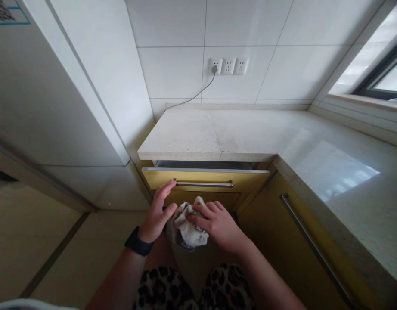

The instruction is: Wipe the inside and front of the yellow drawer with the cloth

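Observation:
My right hand (218, 221) is closed on a crumpled, wet-looking white cloth (192, 232) with dark patches, held above my lap. My left hand (158, 213), with a dark band on its wrist, has its fingers apart. Its fingertips reach the left end of a metal bar handle (205, 184); whether they press on it I cannot tell. The handle sits on a yellow drawer (250, 177), pulled out a little below the counter. Only a dark strip of the drawer's inside shows.
A pale stone counter (185, 133) overhangs the drawer and turns toward me on the right, above a yellow cabinet door (276, 224) with a long handle. A white cabinet (88, 51) stands at the left. A grey cord (198, 94) runs from a wall socket to the counter.

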{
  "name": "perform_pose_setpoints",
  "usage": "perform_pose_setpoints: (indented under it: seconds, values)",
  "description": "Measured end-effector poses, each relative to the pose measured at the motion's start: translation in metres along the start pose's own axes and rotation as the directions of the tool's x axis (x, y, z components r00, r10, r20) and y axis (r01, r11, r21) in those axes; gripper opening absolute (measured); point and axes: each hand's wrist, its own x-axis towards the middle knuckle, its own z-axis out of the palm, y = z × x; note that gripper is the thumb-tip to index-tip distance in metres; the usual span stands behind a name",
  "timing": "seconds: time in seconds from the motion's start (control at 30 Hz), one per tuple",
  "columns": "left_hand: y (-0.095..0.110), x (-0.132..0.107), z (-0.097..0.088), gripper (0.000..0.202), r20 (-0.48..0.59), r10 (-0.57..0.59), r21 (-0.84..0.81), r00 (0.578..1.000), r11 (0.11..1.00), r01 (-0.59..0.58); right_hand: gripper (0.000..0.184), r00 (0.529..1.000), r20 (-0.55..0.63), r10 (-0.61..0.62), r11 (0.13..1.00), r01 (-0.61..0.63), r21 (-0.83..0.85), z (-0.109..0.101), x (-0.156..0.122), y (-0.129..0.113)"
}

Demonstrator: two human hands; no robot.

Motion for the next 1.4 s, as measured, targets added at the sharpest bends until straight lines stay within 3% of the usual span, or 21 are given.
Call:
perform_pose_setpoints:
  seconds: [0.03, 0.1, 0.2, 0.27, 0.33, 0.4, 0.47, 0.53, 0.57, 0.6, 0.67, 0.8, 0.93, 1.1, 1.17, 1.23, 1.3, 1.4]
  values:
    - [0.009, -0.004, -0.001, 0.072, 0.126, 0.021, 0.083, 0.992, 0.996, -0.032, 0.029, 0.998, 0.001, -0.067, 0.998, 0.067, -0.007, 0.004, 0.003, -0.007]
    - [0.018, -0.012, 0.001, 0.104, 0.347, -0.050, 0.187, 0.937, 0.982, -0.016, 0.025, 0.983, -0.024, -0.183, 0.983, 0.183, 0.010, 0.011, 0.008, -0.018]
    - [0.010, -0.024, 0.008, 0.130, 0.513, -0.241, 0.107, 0.824, 0.970, 0.218, 0.026, 0.972, -0.090, -0.219, 0.970, 0.227, 0.088, 0.021, 0.008, -0.024]
    - [-0.002, -0.033, 0.009, 0.128, 0.500, -0.319, 0.020, 0.805, 0.934, 0.358, 0.043, 0.984, -0.148, -0.095, 0.977, 0.121, 0.176, 0.029, 0.001, -0.021]
    - [-0.014, -0.041, 0.005, 0.119, 0.453, -0.343, -0.114, 0.823, 0.893, 0.435, 0.069, 0.960, -0.228, 0.160, 0.941, -0.078, 0.330, 0.040, -0.007, -0.016]
    - [-0.023, -0.048, 0.000, 0.109, 0.396, -0.337, -0.281, 0.854, 0.841, 0.462, 0.090, 0.871, -0.233, 0.433, 0.780, -0.232, 0.582, 0.054, -0.014, -0.013]
    - [-0.030, -0.054, -0.004, 0.101, 0.314, -0.335, -0.415, 0.888, 0.793, 0.446, 0.095, 0.826, -0.077, 0.558, 0.465, -0.234, 0.854, 0.067, -0.016, -0.013]
    - [-0.034, -0.057, -0.004, 0.092, 0.228, -0.348, -0.487, 0.910, 0.768, 0.416, 0.093, 0.878, 0.083, 0.472, 0.104, -0.149, 0.983, 0.076, -0.013, -0.016]
    - [-0.036, -0.057, -0.004, 0.086, 0.203, -0.350, -0.508, 0.914, 0.760, 0.404, 0.093, 0.907, 0.120, 0.403, -0.032, -0.117, 0.993, 0.079, -0.010, -0.018]
    - [-0.037, -0.057, -0.003, 0.078, 0.198, -0.347, -0.522, 0.916, 0.754, 0.399, 0.093, 0.928, 0.136, 0.348, -0.122, -0.099, 0.987, 0.081, -0.007, -0.021]
    - [-0.037, -0.055, -0.001, 0.056, 0.217, -0.320, -0.530, 0.922, 0.755, 0.386, 0.090, 0.936, 0.174, 0.308, -0.194, -0.117, 0.974, 0.085, -0.001, -0.025]
    - [-0.035, -0.049, -0.003, 0.041, 0.249, -0.279, -0.428, 0.928, 0.828, 0.363, 0.073, 0.898, 0.235, 0.373, -0.224, -0.158, 0.962, 0.093, 0.005, -0.028]
    - [-0.033, -0.048, -0.008, 0.056, 0.271, -0.334, -0.277, 0.903, 0.871, 0.405, 0.070, 0.863, 0.161, 0.478, -0.154, -0.097, 0.983, 0.094, 0.007, -0.025]
    - [-0.028, -0.049, -0.005, 0.107, 0.407, -0.277, -0.290, 0.870, 0.864, 0.411, 0.037, 0.880, 0.009, 0.476, 0.114, -0.072, 0.991, 0.081, 0.007, -0.022]
    - [-0.028, -0.049, -0.002, 0.104, 0.474, -0.294, -0.279, 0.830, 0.844, 0.458, 0.029, 0.907, -0.034, 0.419, 0.217, -0.064, 0.974, 0.075, 0.005, -0.022]
    - [-0.029, -0.049, -0.002, 0.089, 0.524, -0.318, -0.245, 0.790, 0.832, 0.498, 0.025, 0.927, -0.052, 0.373, 0.278, -0.058, 0.959, 0.069, 0.004, -0.022]
    - [-0.030, -0.049, -0.002, 0.073, 0.499, -0.318, -0.198, 0.806, 0.864, 0.464, 0.025, 0.938, -0.041, 0.344, 0.295, -0.067, 0.953, 0.064, 0.002, -0.021]
    - [-0.032, -0.048, -0.004, 0.062, 0.401, -0.232, -0.130, 0.887, 0.943, 0.305, 0.034, 0.953, 0.043, 0.300, 0.208, -0.109, 0.972, 0.060, -0.001, -0.019]
